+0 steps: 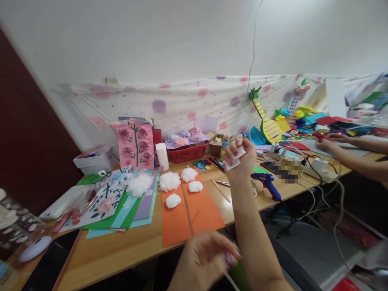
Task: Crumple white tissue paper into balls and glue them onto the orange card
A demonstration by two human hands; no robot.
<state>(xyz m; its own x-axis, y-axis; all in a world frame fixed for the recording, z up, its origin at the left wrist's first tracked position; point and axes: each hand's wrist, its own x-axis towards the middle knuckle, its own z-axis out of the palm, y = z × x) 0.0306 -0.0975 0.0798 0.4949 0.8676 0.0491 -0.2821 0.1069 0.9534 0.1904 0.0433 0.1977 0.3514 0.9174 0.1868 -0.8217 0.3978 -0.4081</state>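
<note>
My right hand (242, 157) is raised above the table, its fingers curled round a crumpled white tissue (235, 161). Low in front of me, my left hand (204, 260) is bent and blurred. Something small and pinkish (230, 258) shows by its fingertips; whether it is held I cannot tell. Beyond the hands lies an orange card (176, 226) with a crease or gap down its middle. Fluffy white cotton tufts (169, 181) sit at its far edge, with smoother white wads (173, 201) nearer. A thin wooden stick (220, 190) lies right of it.
A blue glue gun (266, 185) rests at the table edge, near a power strip (321, 174) with trailing cables. Left are coloured papers (144, 208), a phone (51, 260) and a mouse (34, 248). A red basket (188, 153) stands behind. Another person's hands (329, 142) work at right.
</note>
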